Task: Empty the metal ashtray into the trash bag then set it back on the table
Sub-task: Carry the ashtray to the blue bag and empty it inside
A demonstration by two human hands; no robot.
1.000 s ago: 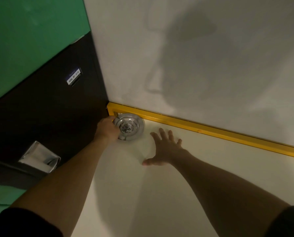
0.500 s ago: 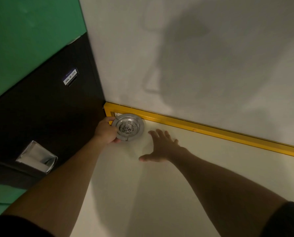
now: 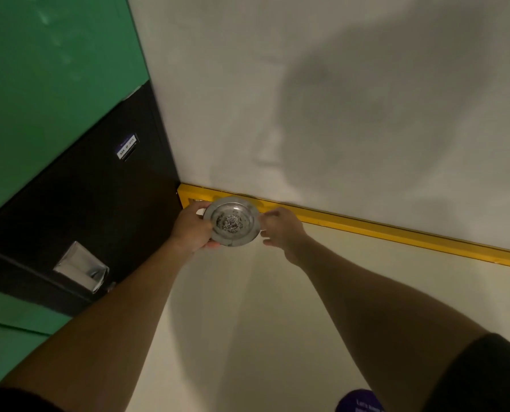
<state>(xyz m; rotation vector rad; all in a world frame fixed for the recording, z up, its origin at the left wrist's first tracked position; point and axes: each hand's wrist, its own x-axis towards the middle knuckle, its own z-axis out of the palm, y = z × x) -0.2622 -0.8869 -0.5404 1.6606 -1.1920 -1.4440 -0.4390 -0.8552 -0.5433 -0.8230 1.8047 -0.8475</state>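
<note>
A round metal ashtray [image 3: 232, 221] with dark ash in its middle is held level just above the far left corner of the cream table [image 3: 248, 322]. My left hand [image 3: 192, 230] grips its left rim. My right hand [image 3: 283, 230] is at its right rim, fingertips touching or nearly touching the edge; I cannot tell whether it grips. No trash bag is in view.
A yellow strip [image 3: 366, 226] runs along the table's far edge against the white wall. Left of the table is a black cabinet [image 3: 84, 197] with a small label and a silver-lined holder [image 3: 81, 266]. A purple object [image 3: 359, 401] sits at the table's near edge.
My left hand has lifted the ashtray off the table corner. My right hand moved from flat over the table up to the ashtray's right rim.
</note>
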